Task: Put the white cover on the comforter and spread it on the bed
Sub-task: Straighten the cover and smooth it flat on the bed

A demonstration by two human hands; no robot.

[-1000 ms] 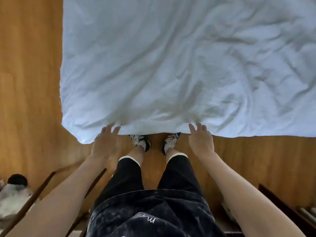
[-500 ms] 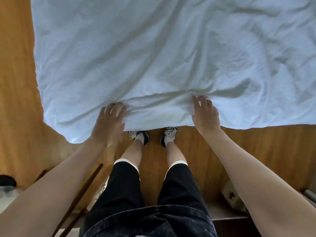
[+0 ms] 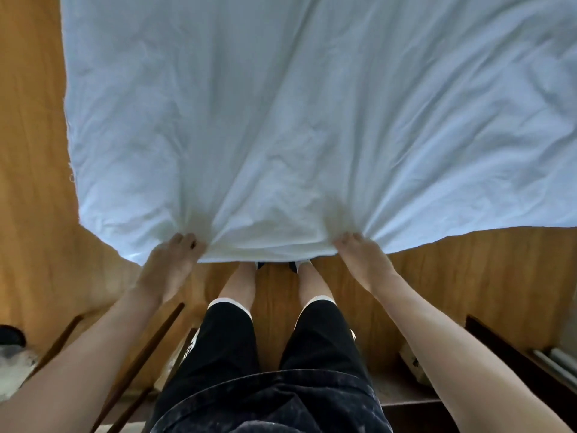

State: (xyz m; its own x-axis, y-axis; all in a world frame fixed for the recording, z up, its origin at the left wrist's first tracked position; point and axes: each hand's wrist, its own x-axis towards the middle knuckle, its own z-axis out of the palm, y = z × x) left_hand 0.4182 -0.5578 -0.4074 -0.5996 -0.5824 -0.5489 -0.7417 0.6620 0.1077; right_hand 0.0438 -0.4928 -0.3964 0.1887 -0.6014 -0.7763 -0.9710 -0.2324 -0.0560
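Observation:
The white covered comforter [image 3: 312, 114] fills the upper part of the view and stretches away from me, its near edge hanging in front of my legs. My left hand [image 3: 170, 264] grips the near edge left of my knees, fingers curled into bunched cloth. My right hand [image 3: 362, 257] grips the same edge to the right, and folds fan out from both grips. The cloth between my hands sags slightly. The bed itself is hidden under the comforter.
Wooden floor [image 3: 34, 214] shows to the left and below the comforter's edge. Thin dark wooden rods [image 3: 140, 360] lean at lower left. A dark wooden frame [image 3: 512, 351] sits at lower right. My legs in black shorts [image 3: 268, 370] stand in the middle.
My hands lay flat on the near edge before; now both clutch it and have pulled it toward me, drawing the cloth taut with folds radiating from each grip.

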